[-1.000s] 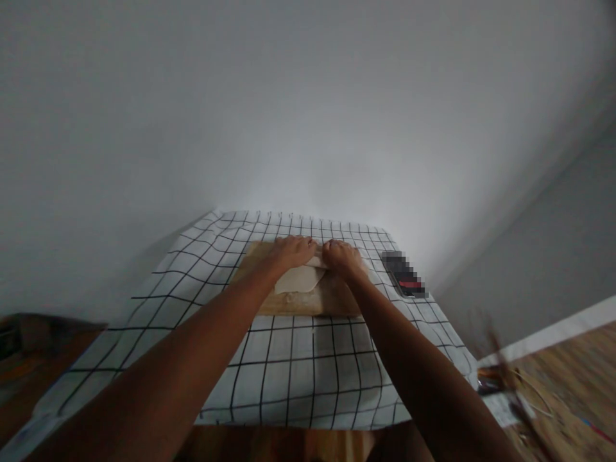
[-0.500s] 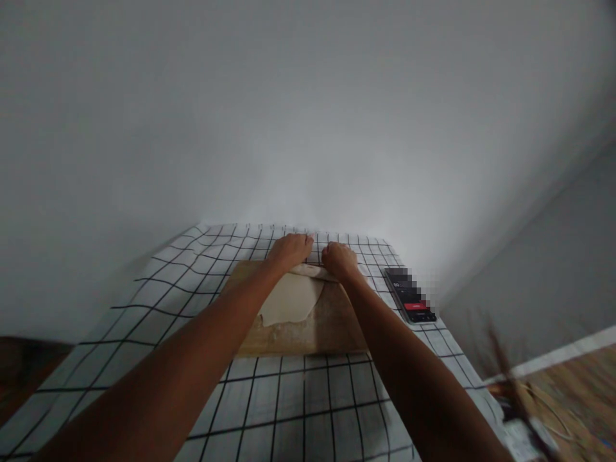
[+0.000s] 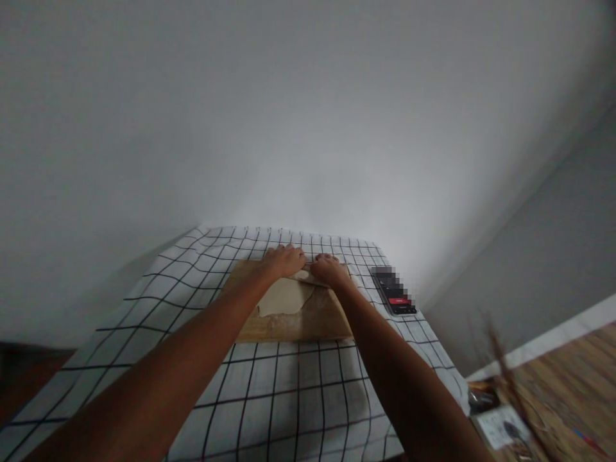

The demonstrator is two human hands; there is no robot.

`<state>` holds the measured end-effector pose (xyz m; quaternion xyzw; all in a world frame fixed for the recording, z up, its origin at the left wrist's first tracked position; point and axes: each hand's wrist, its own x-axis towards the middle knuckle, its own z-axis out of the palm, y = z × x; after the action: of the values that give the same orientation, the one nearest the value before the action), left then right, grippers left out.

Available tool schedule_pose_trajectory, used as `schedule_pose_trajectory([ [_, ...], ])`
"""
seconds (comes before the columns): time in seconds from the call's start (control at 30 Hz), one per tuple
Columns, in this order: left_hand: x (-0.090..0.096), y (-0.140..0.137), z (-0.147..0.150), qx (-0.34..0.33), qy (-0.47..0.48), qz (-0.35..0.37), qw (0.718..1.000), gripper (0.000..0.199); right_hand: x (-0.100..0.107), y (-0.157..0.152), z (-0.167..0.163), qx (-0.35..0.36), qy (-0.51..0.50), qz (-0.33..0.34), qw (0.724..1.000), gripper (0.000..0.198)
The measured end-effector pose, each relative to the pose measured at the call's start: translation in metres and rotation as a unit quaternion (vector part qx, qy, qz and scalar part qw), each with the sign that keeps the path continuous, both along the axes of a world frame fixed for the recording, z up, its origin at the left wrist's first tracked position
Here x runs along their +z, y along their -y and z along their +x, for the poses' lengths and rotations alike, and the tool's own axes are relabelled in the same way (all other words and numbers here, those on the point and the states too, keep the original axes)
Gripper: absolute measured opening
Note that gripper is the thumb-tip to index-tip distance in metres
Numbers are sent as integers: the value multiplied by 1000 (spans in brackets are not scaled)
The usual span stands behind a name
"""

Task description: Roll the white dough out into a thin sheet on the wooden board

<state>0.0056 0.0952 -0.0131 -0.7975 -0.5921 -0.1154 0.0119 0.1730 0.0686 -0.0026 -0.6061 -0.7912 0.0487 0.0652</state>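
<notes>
A flat, pale sheet of dough [image 3: 285,298] with an uneven edge lies on a wooden board [image 3: 293,332]. Across its far part runs a light-coloured rolling pin [image 3: 304,275], mostly covered by my hands. My left hand [image 3: 285,260] is closed over the pin's left part, knuckles up. Close beside it, my right hand [image 3: 329,269] has its fingers curled over the right part. Both forearms reach forward over the near side of the table. The pin's ends are hidden.
A white tablecloth with a black grid [image 3: 274,391] covers the table, which meets a grey wall [image 3: 308,128]. Right of the board lies a phone [image 3: 395,296], partly pixelated. Past the table's right edge, several items stand near a white box [image 3: 503,425] on the wooden floor.
My hands and the rolling pin have come slightly nearer over the dough, and my hands sit lower against the board. The view has shifted a little, so the phone appears further left.
</notes>
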Motion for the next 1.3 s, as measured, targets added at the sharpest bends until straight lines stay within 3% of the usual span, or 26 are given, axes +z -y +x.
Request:
schedule_pose_trajectory([
  [0.3,-7,53,-5,5,-2,71,997,41,1,58,-9,72,69,102,990,35],
  [0.4,-8,76,-8,2,-1,90,996,39,-1,80,-13,65,44,98,992,38],
  [0.53,-9,120,-17,-41,37,113,992,38,-10,116,-17,-1,-20,103,994,45],
  [0.67,-8,171,-37,-87,81,112,987,35,-18,149,-7,46,-63,160,984,42],
  [0.77,-4,191,-55,-73,97,112,986,31,-11,158,5,58,-78,179,979,36],
  [0.97,11,177,-67,-82,91,109,987,34,21,138,10,64,-91,202,973,32],
  [1.07,7,161,-58,-83,40,82,992,40,13,121,7,73,-61,157,983,36],
  [1.23,-1,125,-35,-19,-18,95,995,49,-7,86,2,92,-6,125,988,40],
  [1.3,1,106,-29,-2,-31,85,996,48,-7,68,-1,57,0,117,992,44],
])
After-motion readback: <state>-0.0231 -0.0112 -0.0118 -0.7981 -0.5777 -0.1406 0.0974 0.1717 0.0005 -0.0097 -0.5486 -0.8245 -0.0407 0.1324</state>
